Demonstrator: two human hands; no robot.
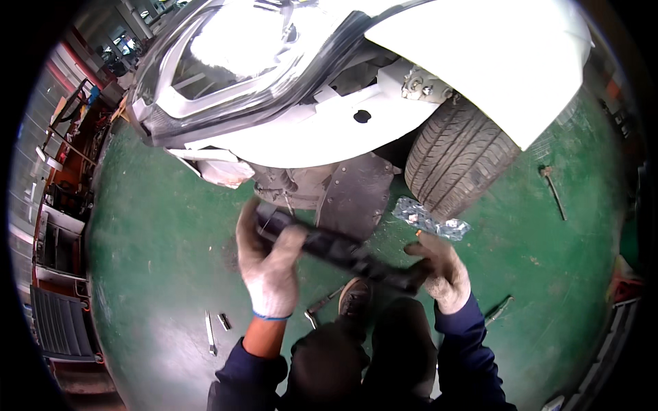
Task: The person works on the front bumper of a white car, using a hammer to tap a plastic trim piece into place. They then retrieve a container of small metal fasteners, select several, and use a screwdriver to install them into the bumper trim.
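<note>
A long black plastic car part, smeared by motion, is held slantwise in front of me. Its upper left end sits in my left hand, which wears a pale work glove, with thumb and fingers around it. At the lower right end, my gloved right hand has its fingers closed on the part. Just beyond stands a white car, its front corner stripped of the bumper, with the headlight and the wheel's tyre exposed. A dark splash shield hangs under the body.
Crumpled clear plastic lies by the tyre. On the green floor are a ratchet, a slim metal tool, a socket, another tool and a hammer-like tool. Shelving lines the left.
</note>
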